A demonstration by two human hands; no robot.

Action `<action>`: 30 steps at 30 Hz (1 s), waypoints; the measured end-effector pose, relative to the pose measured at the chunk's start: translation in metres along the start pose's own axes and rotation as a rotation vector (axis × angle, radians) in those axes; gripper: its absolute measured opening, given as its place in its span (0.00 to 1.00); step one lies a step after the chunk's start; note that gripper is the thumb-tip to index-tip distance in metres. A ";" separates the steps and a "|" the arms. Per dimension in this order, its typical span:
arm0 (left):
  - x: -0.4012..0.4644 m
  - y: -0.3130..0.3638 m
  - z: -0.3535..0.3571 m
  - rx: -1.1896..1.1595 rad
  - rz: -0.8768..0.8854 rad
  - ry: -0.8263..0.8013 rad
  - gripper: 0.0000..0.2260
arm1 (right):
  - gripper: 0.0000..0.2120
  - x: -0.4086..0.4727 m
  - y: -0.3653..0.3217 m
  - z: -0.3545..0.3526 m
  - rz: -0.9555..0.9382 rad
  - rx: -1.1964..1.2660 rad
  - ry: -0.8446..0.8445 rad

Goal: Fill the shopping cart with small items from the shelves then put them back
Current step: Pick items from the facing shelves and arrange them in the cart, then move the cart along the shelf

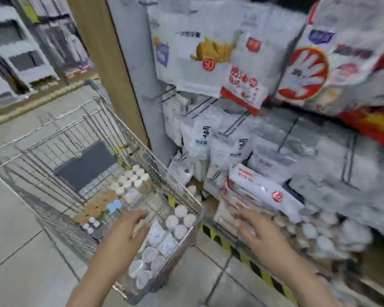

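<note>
Already the wire shopping cart (pixel 111 138) holds white-capped bottles (pixel 131 180) (blurred).

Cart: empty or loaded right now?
Loaded. The cart holds white-capped jars, more white-lidded containers at its near end, and a dark flat pack.

A wire shopping cart (pixel 98 165) is seen at lower left, loaded with white-capped bottles (pixel 132 179). The left hand (pixel 129 229) is held open over its near end. At lower right, the right hand (pixel 255 229) is spread beside a white packet (pixel 264 191), apparently touching it through blur.
</note>
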State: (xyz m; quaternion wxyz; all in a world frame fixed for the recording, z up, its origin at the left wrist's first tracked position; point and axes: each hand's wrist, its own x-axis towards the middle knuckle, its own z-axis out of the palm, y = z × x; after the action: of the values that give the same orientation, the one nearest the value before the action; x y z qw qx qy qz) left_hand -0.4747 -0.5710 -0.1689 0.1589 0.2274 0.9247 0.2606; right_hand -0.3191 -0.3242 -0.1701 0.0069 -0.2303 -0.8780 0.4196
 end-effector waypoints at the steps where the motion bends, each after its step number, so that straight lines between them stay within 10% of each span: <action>1: -0.002 0.015 0.002 0.010 0.059 -0.014 0.15 | 0.11 -0.016 0.007 -0.008 0.023 -0.003 0.033; 18: -0.155 0.394 0.228 0.091 0.880 -0.638 0.15 | 0.07 -0.375 0.207 -0.199 0.551 0.145 0.652; 30: -0.245 0.567 0.320 0.123 1.240 -0.691 0.13 | 0.08 -0.511 0.295 -0.314 0.622 0.076 0.929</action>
State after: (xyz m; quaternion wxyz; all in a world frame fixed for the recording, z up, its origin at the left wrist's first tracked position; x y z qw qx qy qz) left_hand 0.0563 -0.1320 -0.0719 0.2524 0.7897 0.5348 0.1633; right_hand 0.3194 -0.1439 -0.0925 0.2773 -0.6388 -0.6575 0.2878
